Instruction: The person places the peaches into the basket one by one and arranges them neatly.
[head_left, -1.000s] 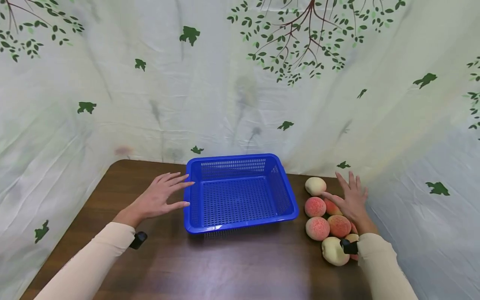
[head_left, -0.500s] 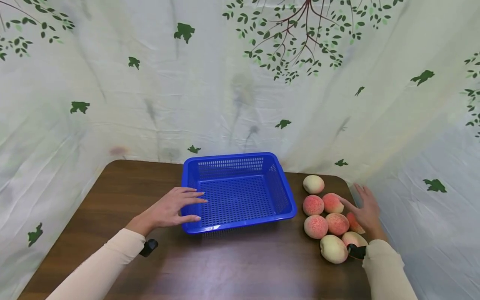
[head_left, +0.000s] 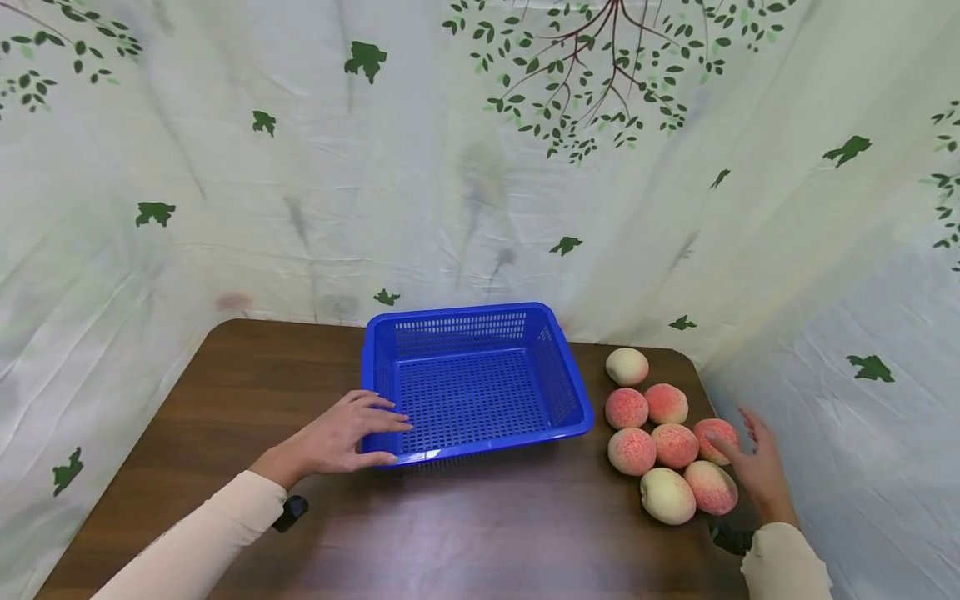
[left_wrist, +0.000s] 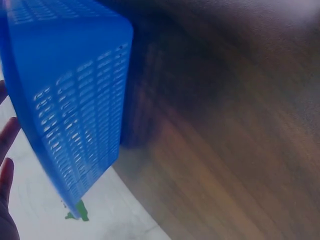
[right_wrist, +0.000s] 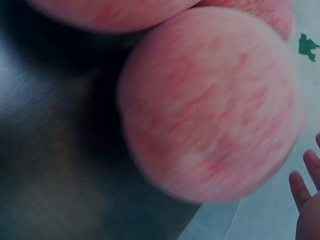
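Observation:
My left hand (head_left: 341, 437) reaches over the front left corner of a blue plastic basket (head_left: 491, 447), its fingers extended across the rim. In the left wrist view, fingers (left_wrist: 7, 140) show beyond the edge of the slotted basket wall (left_wrist: 82, 100). The basket holds nothing. Along the right side of the table lie several peaches (head_left: 674, 446), pink-red or creamy white. My right hand (head_left: 761, 471) is at their right with spread fingers, its thumb overlapping the rightmost peach (head_left: 711, 433). A peach (right_wrist: 210, 110) fills the right wrist view, with the fingers apart from it.
A dark brown wooden table (head_left: 450, 533) carries the basket and peaches. White cloth (head_left: 480, 167) printed with leaves and branches hangs behind and at both sides. The peach group lies close to the table's right edge.
My right hand has drawn back from above the peaches to their right side, nearer to me, uncovering several. My left hand has shifted toward the basket's front left corner.

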